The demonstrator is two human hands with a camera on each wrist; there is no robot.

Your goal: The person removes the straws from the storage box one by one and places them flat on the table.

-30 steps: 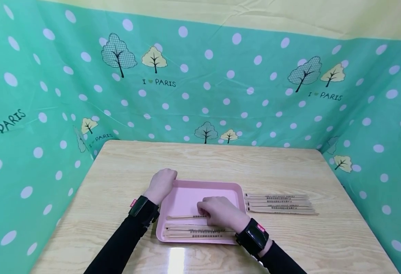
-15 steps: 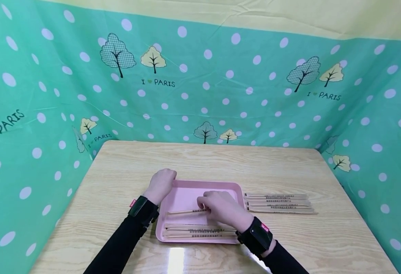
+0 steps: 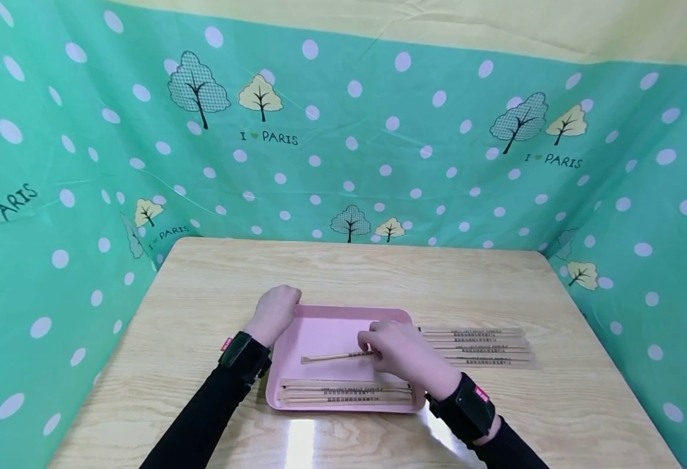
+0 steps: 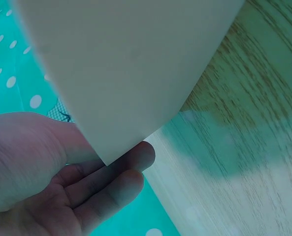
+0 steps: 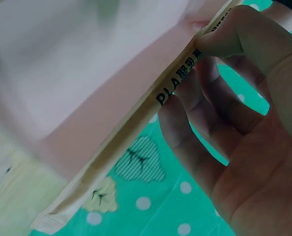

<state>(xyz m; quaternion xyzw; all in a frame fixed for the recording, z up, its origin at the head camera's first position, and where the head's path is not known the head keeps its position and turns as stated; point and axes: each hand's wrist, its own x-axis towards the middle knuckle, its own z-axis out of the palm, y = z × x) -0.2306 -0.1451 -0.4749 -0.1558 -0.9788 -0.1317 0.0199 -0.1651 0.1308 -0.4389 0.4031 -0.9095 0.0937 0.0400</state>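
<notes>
In the head view a pink tray lies on the table. My left hand grips its far-left corner; the left wrist view has fingers beneath the tray corner. A paper-wrapped straw, printed "PLA", is pinched between thumb and fingers of my right hand over the tray's right half. In the right wrist view this wrapped straw slants down from the fingertips, its sealed end free. Several wrapped straws lie side by side along the tray's near edge.
Right of the tray, several more wrapped straws lie in a row on the wooden table, partly behind my right hand. A green dotted cloth hangs around the back and sides.
My right hand has lifted the wrapped straw off the tray floor and carried it to the right, towards the tray's right edge. My left hand stays at the corner.
</notes>
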